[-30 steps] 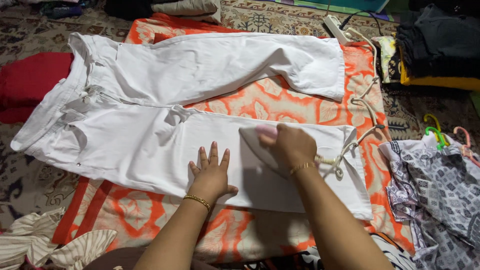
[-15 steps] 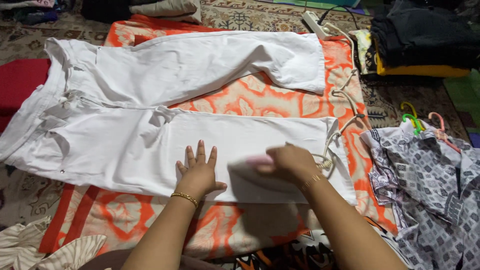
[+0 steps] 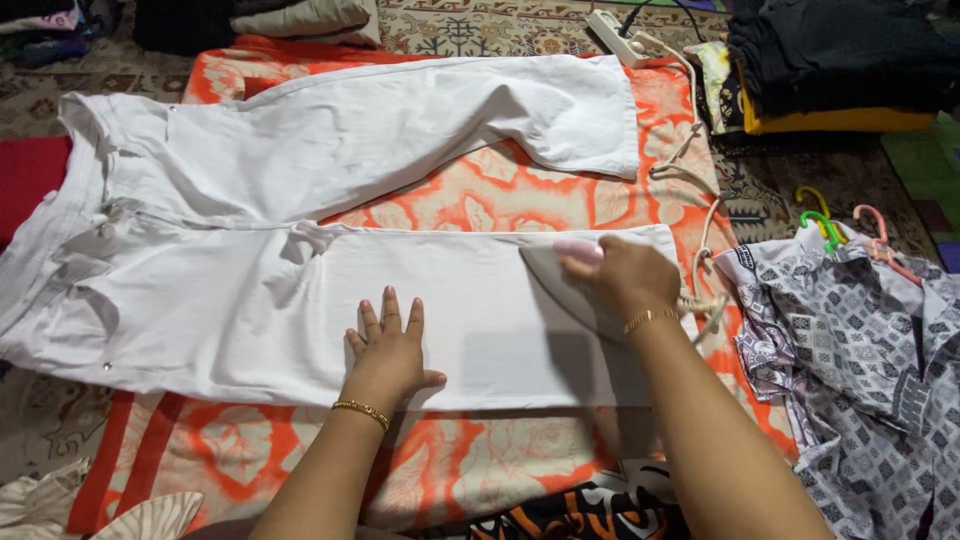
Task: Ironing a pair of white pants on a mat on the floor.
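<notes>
White trousers [image 3: 300, 200] lie spread flat on an orange and white patterned cloth [image 3: 500, 195] on the floor. My left hand [image 3: 388, 345] presses flat, fingers apart, on the nearer trouser leg. My right hand [image 3: 622, 280] grips the pink handle of a clothes iron [image 3: 555, 272], which rests on the same leg near its hem, tip pointing left. The iron's pale cord [image 3: 697, 215] runs from behind my wrist up the cloth's right edge to a white power strip [image 3: 615, 24].
A grey patterned garment [image 3: 850, 350] lies at the right with coloured hangers [image 3: 830, 225] above it. Folded dark and yellow clothes [image 3: 840, 70] are stacked at the top right. A red cloth [image 3: 25, 175] lies left, striped fabric [image 3: 100, 510] at the bottom left.
My right hand has slid the iron from the leg's near edge up toward its far edge and to the right. My left hand stays pressed on the leg.
</notes>
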